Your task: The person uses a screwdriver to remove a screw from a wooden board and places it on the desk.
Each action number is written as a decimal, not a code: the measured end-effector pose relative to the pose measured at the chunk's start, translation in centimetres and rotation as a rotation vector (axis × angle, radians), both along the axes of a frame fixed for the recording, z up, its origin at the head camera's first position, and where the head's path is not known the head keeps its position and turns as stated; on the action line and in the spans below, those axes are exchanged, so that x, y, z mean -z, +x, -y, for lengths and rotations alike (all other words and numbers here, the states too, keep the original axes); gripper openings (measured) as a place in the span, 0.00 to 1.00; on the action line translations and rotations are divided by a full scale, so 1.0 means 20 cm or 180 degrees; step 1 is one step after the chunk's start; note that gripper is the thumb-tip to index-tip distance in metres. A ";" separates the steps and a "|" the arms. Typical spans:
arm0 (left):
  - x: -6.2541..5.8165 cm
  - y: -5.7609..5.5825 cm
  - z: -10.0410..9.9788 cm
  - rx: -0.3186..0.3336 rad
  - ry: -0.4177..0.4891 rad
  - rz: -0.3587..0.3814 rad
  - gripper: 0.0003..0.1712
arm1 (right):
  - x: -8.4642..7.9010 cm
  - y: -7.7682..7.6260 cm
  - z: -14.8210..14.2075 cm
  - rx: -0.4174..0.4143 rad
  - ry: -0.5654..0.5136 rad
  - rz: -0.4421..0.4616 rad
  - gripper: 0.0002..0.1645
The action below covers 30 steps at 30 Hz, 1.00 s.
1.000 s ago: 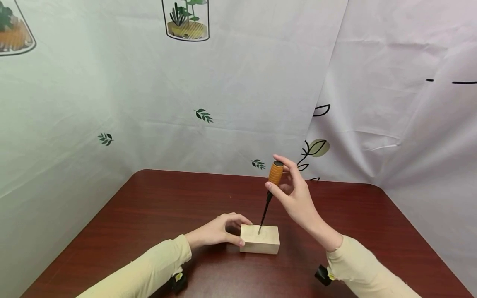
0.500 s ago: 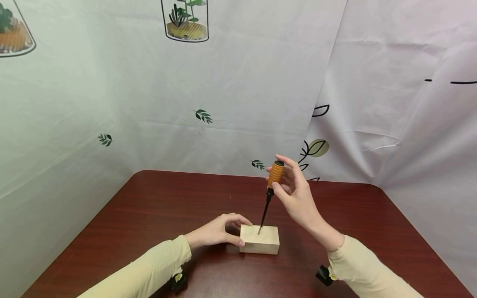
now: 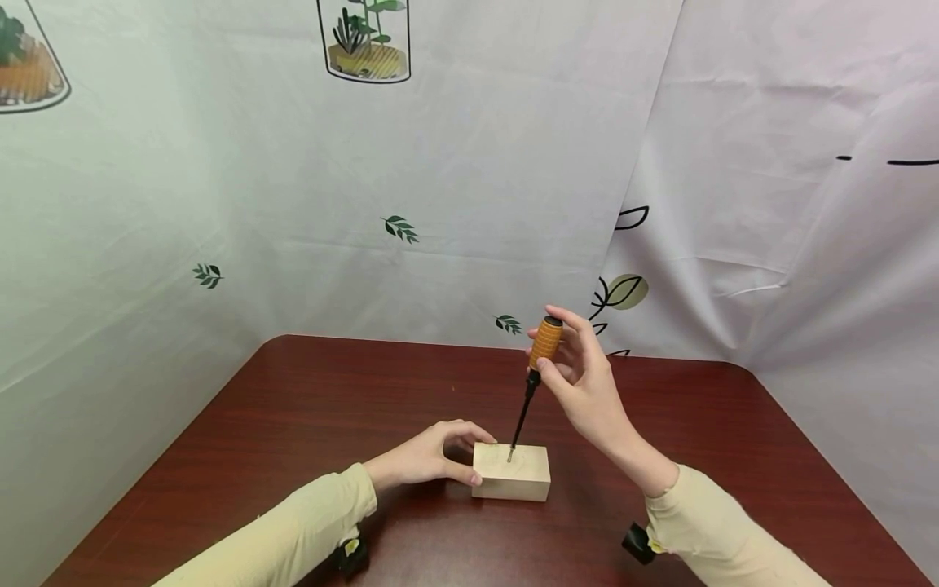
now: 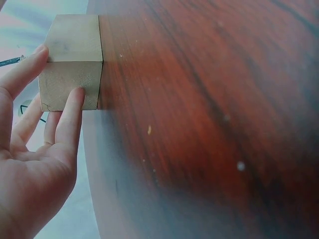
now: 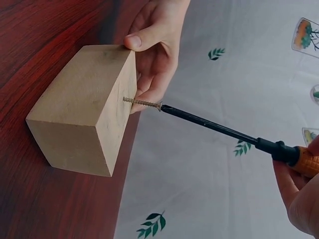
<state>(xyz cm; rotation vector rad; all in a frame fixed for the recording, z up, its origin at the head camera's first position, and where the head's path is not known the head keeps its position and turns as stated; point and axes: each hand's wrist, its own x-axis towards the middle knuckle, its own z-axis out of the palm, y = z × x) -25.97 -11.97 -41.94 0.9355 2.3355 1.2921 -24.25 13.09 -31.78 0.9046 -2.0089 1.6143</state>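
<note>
A pale wooden block [image 3: 524, 481] lies flat on the dark red table. My left hand [image 3: 421, 456] grips its left end, thumb on the near side and fingers round the far side. From the block's top face stands a screw [image 5: 142, 102], its threads showing above the wood. The black shaft of a screwdriver [image 3: 545, 342] meets the screw's head, tilted a little to the right. Around its orange ribbed handle [image 5: 306, 162] curl the thumb and fingers of my right hand [image 3: 583, 383]. In the left wrist view the left fingers [image 4: 72, 114] press the block's end.
The reddish-brown tabletop [image 3: 293, 416] has rounded far corners. A white cloth [image 3: 469, 163] printed with leaves and plant jars hangs behind and beside it. A black wrist camera [image 3: 638, 544] sits under the right sleeve.
My right thumb and fingers have shifted round the handle, and the handle's top has swung slightly to the right. The left hand and block stay put.
</note>
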 end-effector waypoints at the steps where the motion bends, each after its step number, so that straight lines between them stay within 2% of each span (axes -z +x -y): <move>1: 0.00 0.00 0.00 0.0001 0.0001 -0.0005 0.27 | 0.00 0.00 0.00 -0.0005 -0.0002 0.0003 0.38; 30: 0.00 0.00 0.00 0.0000 -0.0002 -0.0029 0.28 | -0.02 0.00 -0.03 0.0080 -0.0076 0.0023 0.38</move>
